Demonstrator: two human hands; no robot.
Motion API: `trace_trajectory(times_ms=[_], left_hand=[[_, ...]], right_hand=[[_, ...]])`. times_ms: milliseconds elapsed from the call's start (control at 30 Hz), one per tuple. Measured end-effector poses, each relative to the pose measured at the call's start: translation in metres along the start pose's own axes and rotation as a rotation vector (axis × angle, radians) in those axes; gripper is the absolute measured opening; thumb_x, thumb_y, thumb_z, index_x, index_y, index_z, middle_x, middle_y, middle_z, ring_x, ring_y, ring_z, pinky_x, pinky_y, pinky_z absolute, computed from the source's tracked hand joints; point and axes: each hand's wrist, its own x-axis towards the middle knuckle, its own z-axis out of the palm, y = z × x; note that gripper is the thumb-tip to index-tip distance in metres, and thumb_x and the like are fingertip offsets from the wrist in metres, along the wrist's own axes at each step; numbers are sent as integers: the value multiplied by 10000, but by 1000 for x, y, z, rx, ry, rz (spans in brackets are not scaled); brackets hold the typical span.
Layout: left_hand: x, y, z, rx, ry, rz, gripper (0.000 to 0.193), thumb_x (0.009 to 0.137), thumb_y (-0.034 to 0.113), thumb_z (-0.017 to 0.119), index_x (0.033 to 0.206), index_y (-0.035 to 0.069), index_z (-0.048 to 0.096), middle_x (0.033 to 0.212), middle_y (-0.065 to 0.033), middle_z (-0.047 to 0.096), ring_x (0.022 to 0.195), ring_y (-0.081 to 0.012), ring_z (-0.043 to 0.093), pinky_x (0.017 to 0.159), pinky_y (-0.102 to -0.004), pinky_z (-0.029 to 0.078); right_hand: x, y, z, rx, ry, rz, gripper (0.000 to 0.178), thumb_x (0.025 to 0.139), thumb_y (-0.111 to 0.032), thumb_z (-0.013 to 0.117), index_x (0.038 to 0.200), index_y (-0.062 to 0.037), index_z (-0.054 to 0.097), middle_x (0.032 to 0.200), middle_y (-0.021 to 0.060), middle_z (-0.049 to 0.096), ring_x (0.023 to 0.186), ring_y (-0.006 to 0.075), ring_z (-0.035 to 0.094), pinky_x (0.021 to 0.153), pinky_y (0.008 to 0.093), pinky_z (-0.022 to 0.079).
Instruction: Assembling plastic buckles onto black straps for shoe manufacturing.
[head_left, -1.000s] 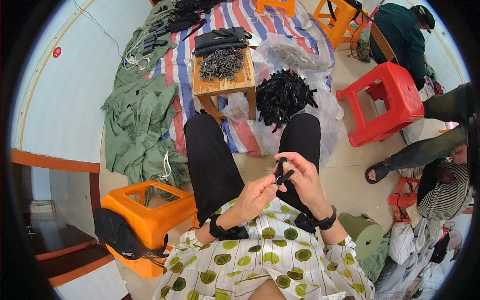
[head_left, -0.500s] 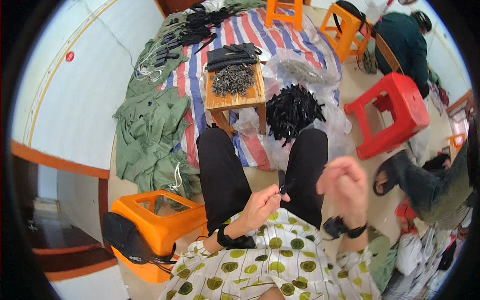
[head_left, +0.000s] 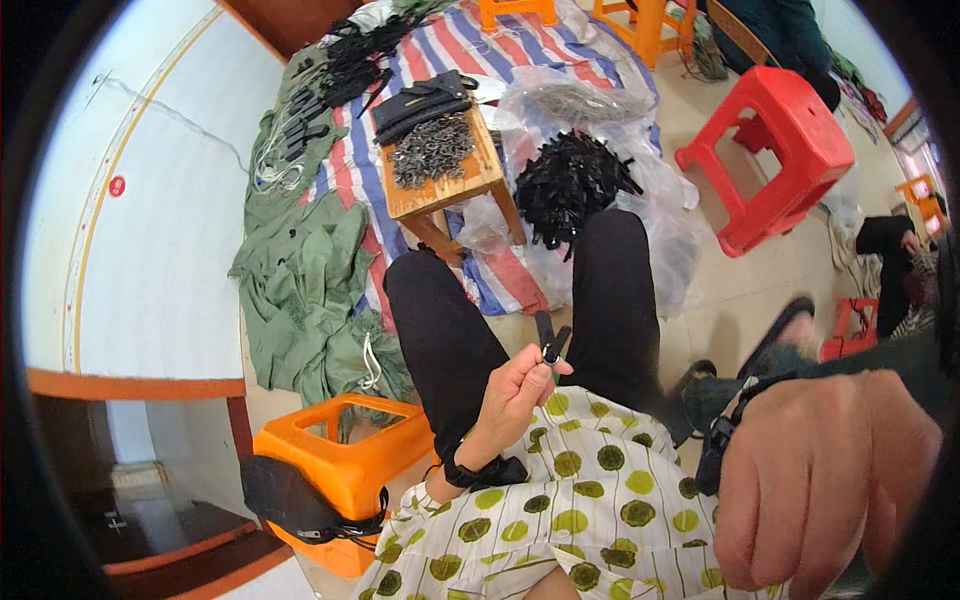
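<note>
My left hand [head_left: 521, 385] is closed over my lap, pinching a short black strap [head_left: 547, 332] whose two ends stick up. A small silvery metal piece [head_left: 551, 357] shows on the strap just above my fingertips. My right hand [head_left: 825, 480] is raised close to the camera at the lower right, its fingers curled in; whatever it may hold is hidden. In front of my knees stands a small wooden stool [head_left: 455, 190] bearing a heap of grey metal clips [head_left: 430, 152] and a black pouch [head_left: 422, 104]. Right of it lies a pile of short black straps [head_left: 570, 187].
Clear plastic sheeting [head_left: 655, 225] lies under the strap pile, over a striped tarp [head_left: 345, 175]. Green cloth [head_left: 305, 275] spreads at left. An orange stool [head_left: 345, 440] with a black bag [head_left: 300, 497] stands beside me. A red stool [head_left: 790, 150] and a person's sandalled foot [head_left: 790, 335] are at right.
My right hand has come toward the camera and to the lower right, its fingers curled. My left hand keeps the strap, which now shows two ends. The view has shifted and tilted.
</note>
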Motion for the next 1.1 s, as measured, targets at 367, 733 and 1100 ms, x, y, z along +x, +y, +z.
trace_trajectory(times_ms=[367, 733, 1100], left_hand=[[-3, -3, 11, -63, -39, -100, 227, 942, 146, 392, 967, -6, 560, 624, 46, 399, 561, -38, 355, 518, -188, 299], [0, -3, 6, -197, 59, -142, 211, 931, 157, 428, 862, 13, 565, 579, 56, 419, 512, -15, 354, 474, -181, 284], [-5, -6, -2, -90, 58, -103, 225, 928, 161, 426, 896, -15, 563, 593, 50, 411, 532, -26, 338, 495, -180, 281]], right_hand=[[8, 31, 11, 3, -474, -114, 248, 884, -85, 396, 681, -15, 520, 592, 124, 447, 450, 248, 394, 402, 409, 290], [35, 15, 16, -351, 56, -78, 222, 851, -152, 571, 662, -37, 563, 658, 49, 535, 507, 215, 491, 495, 319, 418], [35, 110, -21, -643, -438, 284, 103, 829, -81, 534, 870, -4, 589, 769, 108, 571, 632, 269, 538, 577, 348, 420]])
